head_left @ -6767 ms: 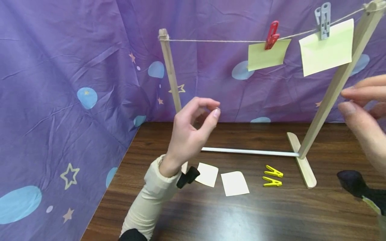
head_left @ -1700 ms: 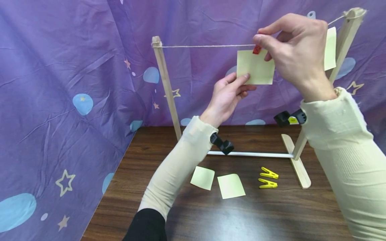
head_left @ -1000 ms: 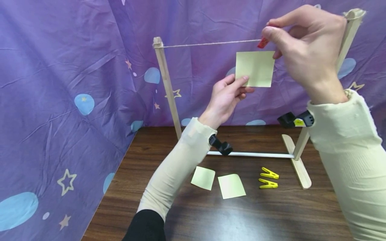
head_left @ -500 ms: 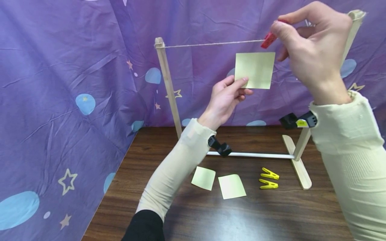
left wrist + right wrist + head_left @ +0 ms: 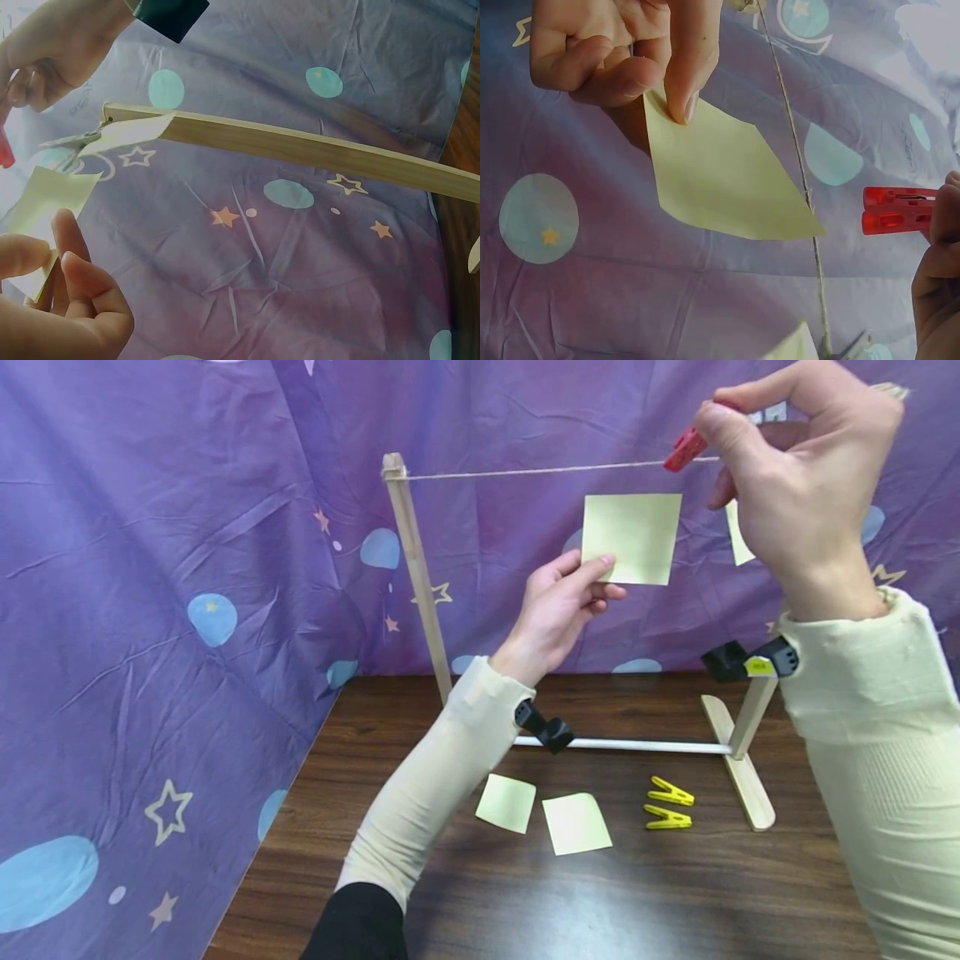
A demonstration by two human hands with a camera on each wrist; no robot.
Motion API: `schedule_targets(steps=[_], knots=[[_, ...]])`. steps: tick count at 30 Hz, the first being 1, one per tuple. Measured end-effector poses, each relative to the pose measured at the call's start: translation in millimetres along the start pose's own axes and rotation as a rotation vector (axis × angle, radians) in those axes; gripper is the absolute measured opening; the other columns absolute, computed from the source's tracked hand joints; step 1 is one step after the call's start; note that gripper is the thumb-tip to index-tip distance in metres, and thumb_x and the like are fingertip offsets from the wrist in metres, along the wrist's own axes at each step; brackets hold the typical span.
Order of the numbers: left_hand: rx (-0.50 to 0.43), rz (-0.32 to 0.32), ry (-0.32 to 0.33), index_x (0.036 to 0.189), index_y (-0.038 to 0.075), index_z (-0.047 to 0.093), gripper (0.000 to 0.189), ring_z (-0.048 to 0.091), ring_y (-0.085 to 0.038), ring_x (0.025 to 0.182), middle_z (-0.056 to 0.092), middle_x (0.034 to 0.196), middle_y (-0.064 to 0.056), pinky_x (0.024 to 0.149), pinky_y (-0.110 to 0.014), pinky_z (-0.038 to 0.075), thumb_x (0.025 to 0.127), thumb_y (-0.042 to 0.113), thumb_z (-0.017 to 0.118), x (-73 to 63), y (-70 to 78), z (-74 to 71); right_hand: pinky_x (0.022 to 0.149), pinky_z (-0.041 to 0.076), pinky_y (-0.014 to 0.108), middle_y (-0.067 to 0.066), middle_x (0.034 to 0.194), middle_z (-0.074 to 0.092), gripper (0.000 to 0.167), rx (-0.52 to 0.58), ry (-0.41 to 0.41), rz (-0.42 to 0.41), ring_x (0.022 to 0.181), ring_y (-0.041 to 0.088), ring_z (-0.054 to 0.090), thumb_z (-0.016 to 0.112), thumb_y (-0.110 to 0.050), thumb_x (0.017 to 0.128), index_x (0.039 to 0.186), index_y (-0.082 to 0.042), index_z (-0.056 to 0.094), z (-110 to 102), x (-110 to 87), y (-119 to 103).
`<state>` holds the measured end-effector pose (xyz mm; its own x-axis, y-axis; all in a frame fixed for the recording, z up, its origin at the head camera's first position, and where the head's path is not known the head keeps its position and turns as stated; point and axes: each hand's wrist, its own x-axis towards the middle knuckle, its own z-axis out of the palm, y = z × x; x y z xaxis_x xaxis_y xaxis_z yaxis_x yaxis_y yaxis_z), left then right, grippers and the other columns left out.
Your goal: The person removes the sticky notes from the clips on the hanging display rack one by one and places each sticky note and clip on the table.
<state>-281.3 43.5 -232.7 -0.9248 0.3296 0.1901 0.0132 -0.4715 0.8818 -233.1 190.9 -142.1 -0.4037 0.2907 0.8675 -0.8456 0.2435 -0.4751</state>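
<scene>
My left hand (image 5: 555, 602) pinches a pale yellow paper note (image 5: 637, 531) by its lower left corner, thumb in front and fingers behind. The note is held upright just below the twine line (image 5: 525, 472). Up and to the right, my right hand (image 5: 813, 485) pinches a red clothespin (image 5: 684, 450) between thumb and forefinger. In the right wrist view that clothespin (image 5: 896, 210) is apart from both the twine and the note. Behind the right hand, mostly hidden, another pale note (image 5: 740, 537) hangs under a grey clothespin (image 5: 776, 412).
The twine runs between wooden posts (image 5: 420, 568) joined low down by a white rod (image 5: 645, 746). On the dark wood table (image 5: 525, 902) lie two pale notes, one left (image 5: 507, 803) and one right (image 5: 577, 824), beside two yellow clothespins (image 5: 667, 817). A purple curtain (image 5: 247, 510) hangs behind.
Earlier the note hung from the twine by the red clothespin and both hands were empty. The clothespin has come off and moved right with my right hand; my left hand has lowered the note slightly.
</scene>
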Motion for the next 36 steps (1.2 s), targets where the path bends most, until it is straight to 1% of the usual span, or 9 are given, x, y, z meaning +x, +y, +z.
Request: schedule_targets(steps=[4,6,11,16,21,23,27,30,36], knots=[[0.004,-0.008,-0.004,0.075,0.012,0.055,0.021,0.060,-0.010,0.057,0.054,0.069,0.000,0.057,-0.018,0.043,0.095,0.004,0.057,-1.4,0.6,-1.5,0.035,0.039,0.018,0.003,0.069,0.074,0.005,-0.026,-0.022,-0.051,0.034,0.007,0.051,0.071,0.001,0.082,0.084,0.005,0.071,-1,-1.2,0],[0.006,-0.006,0.003,0.075,0.012,0.055,0.021,0.060,-0.010,0.057,0.054,0.069,0.000,0.056,-0.018,0.043,0.094,0.004,0.058,-1.7,0.1,-2.1,0.035,0.039,0.019,0.003,0.069,0.074,0.006,-0.026,-0.022,-0.058,0.034,0.007,0.052,0.070,0.001,0.082,0.085,0.006,0.071,-1,-1.8,0],[0.015,-0.001,0.024,0.075,0.011,0.056,0.020,0.059,-0.011,0.056,0.053,0.070,0.001,0.056,-0.018,0.042,0.094,0.004,0.059,-3.2,-0.5,-3.1,0.035,0.038,0.018,0.004,0.070,0.073,0.005,-0.009,0.004,-0.035,0.033,0.007,0.051,0.071,0.002,0.081,0.083,0.006,0.070,-1,-3.8,-1],[0.030,-0.013,0.028,0.078,0.012,0.057,0.017,0.058,-0.011,0.055,0.054,0.070,0.002,0.055,-0.018,0.042,0.094,0.006,0.059,-6.5,1.3,-5.2,0.034,0.035,0.018,0.006,0.069,0.073,0.005,0.021,0.004,-0.028,0.037,0.009,0.056,0.070,0.004,0.080,0.083,0.008,0.070,-1,-5.8,-4],[0.019,-0.028,0.031,0.083,0.009,0.059,0.011,0.058,-0.011,0.054,0.058,0.069,0.001,0.055,-0.020,0.040,0.093,0.004,0.059,-10.0,4.1,-7.1,0.033,0.033,0.019,0.006,0.071,0.073,0.006,-0.017,-0.010,-0.038,0.031,0.009,0.047,0.070,0.002,0.081,0.084,0.007,0.070,-4,-7.7,-6],[0.015,-0.030,0.032,0.085,0.008,0.060,0.009,0.058,-0.011,0.053,0.059,0.069,0.000,0.055,-0.020,0.040,0.093,0.004,0.060,-11.4,5.3,-7.6,0.033,0.033,0.018,0.005,0.071,0.073,0.006,-0.030,0.000,-0.033,0.028,0.008,0.041,0.071,0.001,0.081,0.084,0.006,0.071,-5,-8.4,-7],[0.028,-0.023,0.025,0.087,0.009,0.061,0.007,0.058,-0.012,0.054,0.061,0.070,0.000,0.056,-0.020,0.040,0.093,0.004,0.059,-14.4,7.0,-9.3,0.032,0.032,0.017,0.006,0.068,0.073,0.008,0.039,0.027,-0.009,0.028,0.007,0.041,0.072,0.004,0.078,0.083,0.010,0.069,-6,-10.2,-9],[0.048,-0.024,0.016,0.090,0.009,0.060,0.005,0.058,-0.012,0.054,0.062,0.071,0.001,0.056,-0.021,0.040,0.093,0.005,0.059,-17.5,6.7,-11.2,0.032,0.032,0.017,0.009,0.066,0.072,0.012,0.075,0.032,-0.017,0.029,0.008,0.045,0.072,0.004,0.077,0.082,0.013,0.067,-7,-11.6,-10],[0.094,-0.016,-0.005,0.094,0.008,0.059,0.005,0.059,-0.012,0.054,0.061,0.073,0.001,0.056,-0.021,0.040,0.092,0.004,0.061,-24.3,4.7,-16.1,0.034,0.035,0.016,0.013,0.079,0.072,0.013,0.059,0.054,0.004,0.030,0.007,0.045,0.073,0.003,0.077,0.086,0.012,0.068,-13,-14.8,-11]])
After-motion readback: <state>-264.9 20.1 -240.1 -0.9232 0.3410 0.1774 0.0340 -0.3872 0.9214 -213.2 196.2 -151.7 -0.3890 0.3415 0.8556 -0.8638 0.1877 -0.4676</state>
